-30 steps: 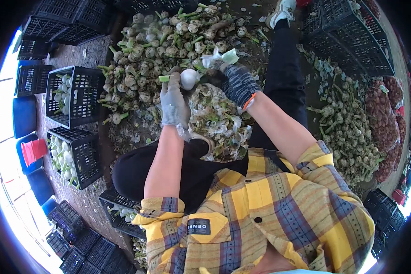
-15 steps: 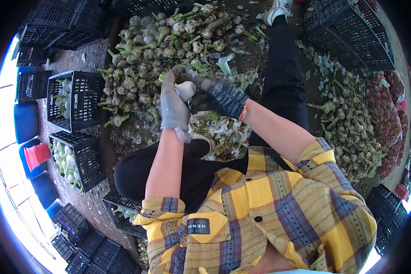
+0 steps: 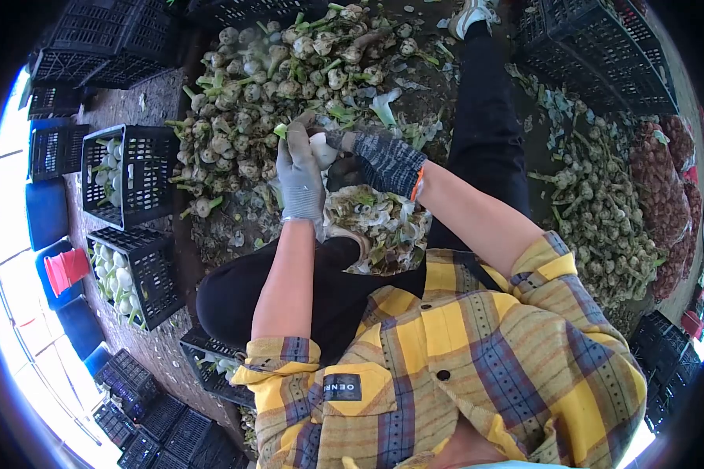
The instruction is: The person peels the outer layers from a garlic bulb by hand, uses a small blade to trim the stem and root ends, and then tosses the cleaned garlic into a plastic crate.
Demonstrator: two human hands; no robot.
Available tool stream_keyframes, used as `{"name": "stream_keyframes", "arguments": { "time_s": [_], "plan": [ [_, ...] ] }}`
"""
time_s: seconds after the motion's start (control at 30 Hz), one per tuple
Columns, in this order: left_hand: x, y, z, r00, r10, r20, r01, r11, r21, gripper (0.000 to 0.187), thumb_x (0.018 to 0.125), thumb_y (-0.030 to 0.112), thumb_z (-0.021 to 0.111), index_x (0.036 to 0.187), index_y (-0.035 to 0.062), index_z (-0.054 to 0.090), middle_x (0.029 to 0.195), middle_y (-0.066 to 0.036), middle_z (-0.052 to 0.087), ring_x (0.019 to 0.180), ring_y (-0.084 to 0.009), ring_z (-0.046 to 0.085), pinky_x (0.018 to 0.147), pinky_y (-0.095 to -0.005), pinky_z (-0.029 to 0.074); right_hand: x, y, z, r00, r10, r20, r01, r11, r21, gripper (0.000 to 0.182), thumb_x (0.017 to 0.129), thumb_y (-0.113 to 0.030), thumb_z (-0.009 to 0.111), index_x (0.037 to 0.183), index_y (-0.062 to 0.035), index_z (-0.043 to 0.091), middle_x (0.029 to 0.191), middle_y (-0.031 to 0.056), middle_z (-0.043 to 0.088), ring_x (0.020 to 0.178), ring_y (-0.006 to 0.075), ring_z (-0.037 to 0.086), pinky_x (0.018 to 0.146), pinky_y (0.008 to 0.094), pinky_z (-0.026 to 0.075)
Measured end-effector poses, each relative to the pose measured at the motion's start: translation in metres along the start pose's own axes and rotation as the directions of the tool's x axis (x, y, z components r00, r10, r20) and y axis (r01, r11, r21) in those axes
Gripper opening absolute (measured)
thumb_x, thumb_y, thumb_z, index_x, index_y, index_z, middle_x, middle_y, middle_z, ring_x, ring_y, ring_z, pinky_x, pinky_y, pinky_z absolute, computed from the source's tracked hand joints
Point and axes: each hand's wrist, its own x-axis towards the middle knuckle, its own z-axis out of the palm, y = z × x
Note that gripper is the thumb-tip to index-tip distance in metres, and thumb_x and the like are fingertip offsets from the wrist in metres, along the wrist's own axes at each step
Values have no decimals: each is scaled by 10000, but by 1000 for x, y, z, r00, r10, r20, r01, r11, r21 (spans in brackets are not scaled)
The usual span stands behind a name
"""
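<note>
A white garlic bulb (image 3: 325,150) is between my two gloved hands, over the heap, with its outer side partly bare. My left hand (image 3: 299,168), in a light grey glove, is closed round the bulb from the left. A cut green stem end (image 3: 281,130) sticks out beside its fingers. From the right, my right hand (image 3: 352,160), in a dark glove with a speckled cuff, presses its fingers against the bulb. Its thumb lies near the top, and the lower fingers are partly hidden in shadow. Soil-marked garlic bulbs (image 3: 242,125) with short stems are piled just ahead.
Crates of cleaned white bulbs, including a black crate (image 3: 150,168), line the left side. Peeled skins (image 3: 379,227) lie below my hands, between my legs. More garlic (image 3: 602,211) and red mesh bags (image 3: 659,203) sit at the right. A black crate (image 3: 594,62) stands upper right.
The bulb has turned within my hands, and less of its white side shows now. My right fingers have shifted over it. The green stem end shows more clearly above my left hand.
</note>
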Motion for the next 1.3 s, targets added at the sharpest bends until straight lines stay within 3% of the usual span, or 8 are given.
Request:
{"name": "stream_keyframes", "arguments": {
  "time_s": [0.37,0.6,0.73,0.9,0.97,1.17,1.23,1.3],
  "plan": [
    [3,-6,-5,998,-64,-3,64,995,-75,434,910,386,457,1124,15,528,1035,-62,557,822,-133,564,663,-250,484,-4,7,-1,998,-23,63,16,994,107,262,830,-184,605,1047,-39,584,954,89,626,762,189,616,669,320,527],
    [4,-8,-10,968,-250,27,249,943,-222,436,929,409,375,1054,25,541,921,-78,600,734,-163,596,629,-273,506,-16,2,-19,998,-7,-69,-7,979,-204,212,818,-106,576,996,9,572,868,119,625,755,202,631,666,322,548],
    [7,-22,-16,854,-513,82,513,808,-288,337,908,398,415,1010,99,531,888,-72,607,767,-206,605,654,-327,518,-7,21,-81,948,-166,-272,-76,712,-699,231,810,-135,585,994,1,553,807,112,626,728,189,627,629,328,519],
    [38,-50,-14,700,-714,-4,675,665,-319,285,890,350,464,956,80,524,854,-99,599,708,-230,605,537,-328,526,-15,52,-137,909,-199,-365,-216,524,-824,246,836,-171,582,1035,-33,543,806,68,615,666,166,601,602,320,504],
    [69,-39,7,653,-757,-36,640,577,-507,305,888,363,453,943,69,513,867,-117,589,714,-258,601,479,-322,525,-23,58,-147,868,55,-493,-292,860,-419,262,855,-161,566,1082,-35,532,847,72,621,678,160,607,601,312,516],
    [168,140,43,994,-54,91,97,808,-582,502,925,381,346,1077,-95,388,1043,-269,528,904,-325,593,726,-397,554,-36,33,-140,834,51,-550,-259,916,-307,225,851,-161,558,1054,-64,554,811,89,603,676,178,586,579,327,502],
    [161,162,52,1000,-1,-22,-11,823,-569,363,921,294,394,993,-62,416,968,-233,538,903,-312,580,795,-416,534,-16,31,-145,839,-205,-504,-131,824,-552,211,834,-195,583,999,-64,584,783,94,600,630,168,575,543,303,479],
    [122,156,56,999,-40,-29,18,845,-534,284,919,254,414,920,-23,472,900,-169,564,880,-274,581,832,-398,524,-12,2,-140,874,-51,-484,-182,888,-422,189,851,-144,553,1026,-74,571,825,61,605,705,146,589,580,309,502]
  ]
}}
